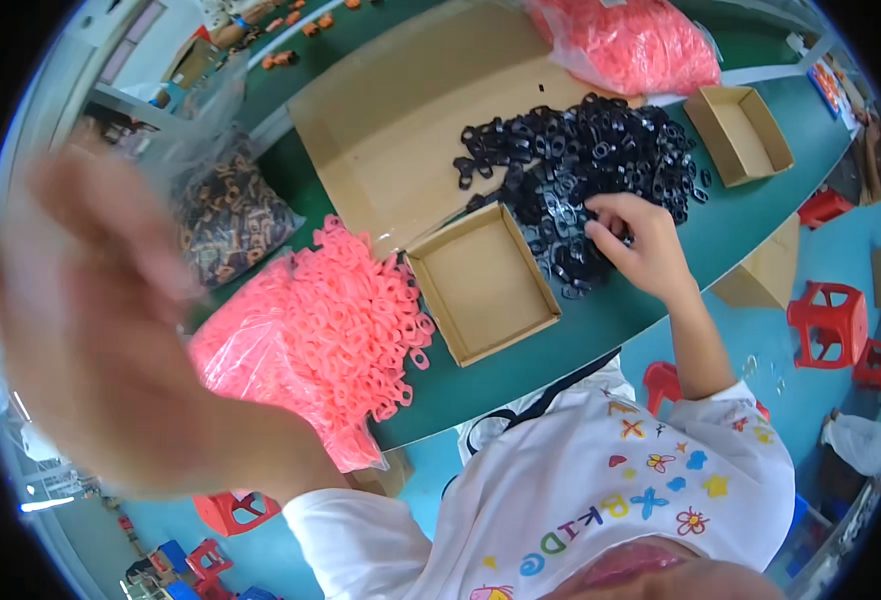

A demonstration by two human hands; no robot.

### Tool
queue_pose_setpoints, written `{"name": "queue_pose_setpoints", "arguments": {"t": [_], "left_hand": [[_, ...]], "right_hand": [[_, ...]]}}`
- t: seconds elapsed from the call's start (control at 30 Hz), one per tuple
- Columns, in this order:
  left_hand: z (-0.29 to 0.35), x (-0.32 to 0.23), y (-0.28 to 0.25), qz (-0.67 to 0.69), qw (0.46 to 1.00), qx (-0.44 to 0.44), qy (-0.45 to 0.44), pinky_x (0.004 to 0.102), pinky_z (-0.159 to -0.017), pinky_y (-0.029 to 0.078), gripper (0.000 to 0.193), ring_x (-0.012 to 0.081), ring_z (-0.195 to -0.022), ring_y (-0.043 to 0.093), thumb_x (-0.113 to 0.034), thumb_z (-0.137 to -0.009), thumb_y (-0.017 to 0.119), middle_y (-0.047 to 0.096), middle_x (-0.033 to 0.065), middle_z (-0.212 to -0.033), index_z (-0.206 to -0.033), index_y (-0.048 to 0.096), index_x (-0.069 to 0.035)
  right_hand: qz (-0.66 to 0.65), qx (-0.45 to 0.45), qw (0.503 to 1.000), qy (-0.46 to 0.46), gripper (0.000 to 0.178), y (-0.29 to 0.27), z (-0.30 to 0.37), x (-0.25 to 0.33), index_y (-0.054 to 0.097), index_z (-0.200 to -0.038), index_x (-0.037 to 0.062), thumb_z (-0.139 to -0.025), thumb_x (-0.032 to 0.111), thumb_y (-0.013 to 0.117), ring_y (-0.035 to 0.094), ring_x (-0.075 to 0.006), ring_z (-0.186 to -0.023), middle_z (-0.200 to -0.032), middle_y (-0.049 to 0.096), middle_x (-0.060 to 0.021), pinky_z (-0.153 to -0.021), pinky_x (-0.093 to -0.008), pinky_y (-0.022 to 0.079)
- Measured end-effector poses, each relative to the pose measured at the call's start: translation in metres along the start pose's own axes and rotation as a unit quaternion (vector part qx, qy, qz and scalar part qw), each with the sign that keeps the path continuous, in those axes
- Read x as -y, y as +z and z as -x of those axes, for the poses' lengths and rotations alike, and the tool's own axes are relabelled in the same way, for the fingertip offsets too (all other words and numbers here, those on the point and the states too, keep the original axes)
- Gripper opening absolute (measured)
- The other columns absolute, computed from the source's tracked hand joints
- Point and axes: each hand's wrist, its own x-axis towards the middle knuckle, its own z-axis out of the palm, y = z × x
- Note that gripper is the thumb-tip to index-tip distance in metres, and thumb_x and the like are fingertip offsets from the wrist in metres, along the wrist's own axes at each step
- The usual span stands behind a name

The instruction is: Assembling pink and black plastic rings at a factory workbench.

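While my right hand (640, 245) rests on the pile of black plastic pieces (585, 165), its fingers are curled down into the near edge of the pile, approx. closed around a few pieces; I cannot tell exactly how many it holds. The pieces are small, flat and glossy black, each w/ round holes like short chain links, and they lie tangled in a loose heap. The heap sits just behind and to the right of the shallow cardboard tray (482, 283), touching its far corner, partly on the green table (600, 320) and partly on a big flat cardboard sheet (410, 110).

My left hand (110, 320) is lifted near the camera, to the left of the tray, very blurred. Its fingers look spread open and I see nothing in it, but the blur does not let me be sure.

Just left of the tray, touching it, lies a heap of pink plastic links (335, 325), same shape as the black ones, spilling from a clear bag. Behind that heap is a bag of brown pieces (230, 225). A second small cardboard tray (738, 133) stands right of the black pile, and a bag of pink links (630, 40) behind it.
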Motion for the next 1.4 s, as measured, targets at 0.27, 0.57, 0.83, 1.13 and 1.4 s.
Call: {"name": "queue_pose_setpoints", "arguments": {"t": [0.27, 0.57, 0.83, 1.13, 1.4], "left_hand": [[0.206, 0.048, 0.025, -0.025, 0.898, 0.277, -0.342, 0.0252, -0.051, 0.043, 0.028, 0.0106, -0.056, 0.059, -0.006, -0.084, 0.083, 0.070, 0.0045, -0.082, -0.110, 0.073, -0.004], [0.242, 0.054, 0.015, -0.158, 0.899, 0.167, -0.374, 0.0278, -0.052, 0.046, 0.023, 0.0134, -0.058, 0.062, -0.007, -0.089, 0.079, 0.071, 0.0082, -0.091, -0.111, 0.072, -0.003], [0.217, 0.088, 0.027, -0.282, 0.891, 0.187, -0.302, 0.0398, -0.065, 0.053, 0.027, 0.0289, -0.069, 0.066, -0.008, -0.091, 0.074, 0.067, 0.0159, -0.097, -0.118, 0.070, -0.001], [0.218, 0.124, 0.054, -0.348, 0.839, 0.246, -0.337, 0.0498, -0.067, 0.057, 0.017, 0.0403, -0.082, 0.071, -0.021, -0.097, 0.066, 0.068, 0.0167, -0.094, -0.109, 0.071, -0.010], [0.202, 0.114, 0.056, -0.265, 0.901, 0.134, -0.317, 0.0414, -0.060, 0.051, 0.009, 0.0293, -0.067, 0.064, -0.014, -0.089, 0.077, 0.064, 0.0102, -0.085, -0.096, 0.076, -0.009]], "right_hand": [[0.130, 0.074, 0.986, -0.070, 0.026, 0.038, -0.035, -0.029, 0.072, -0.109, 0.0019, -0.086, 0.013, 0.077, 0.064, -0.0310, -0.090, -0.091, 0.068, -0.0113, -0.081, -0.0411, 0.054], [0.173, 0.111, 0.977, -0.064, 0.018, 0.056, -0.057, -0.024, 0.073, -0.097, 0.0013, -0.081, 0.007, 0.078, 0.068, -0.0327, -0.087, -0.087, 0.072, -0.0135, -0.080, -0.0417, 0.054], [0.109, 0.113, 0.987, 0.022, 0.022, 0.063, -0.061, -0.020, 0.071, -0.103, 0.0017, -0.081, 0.000, 0.074, 0.062, -0.0208, -0.065, -0.079, 0.071, -0.0105, -0.063, -0.0332, 0.050], [0.185, 0.098, 0.976, -0.058, 0.028, 0.062, -0.058, -0.031, 0.076, -0.103, 0.0019, -0.075, 0.006, 0.077, 0.069, -0.0315, -0.088, -0.087, 0.071, -0.0125, -0.081, -0.0403, 0.055], [0.206, 0.114, 0.971, -0.027, 0.017, 0.058, -0.058, -0.026, 0.074, -0.094, 0.0028, -0.077, 0.007, 0.077, 0.067, -0.0306, -0.092, -0.089, 0.066, -0.0108, -0.083, -0.0407, 0.056]]}}
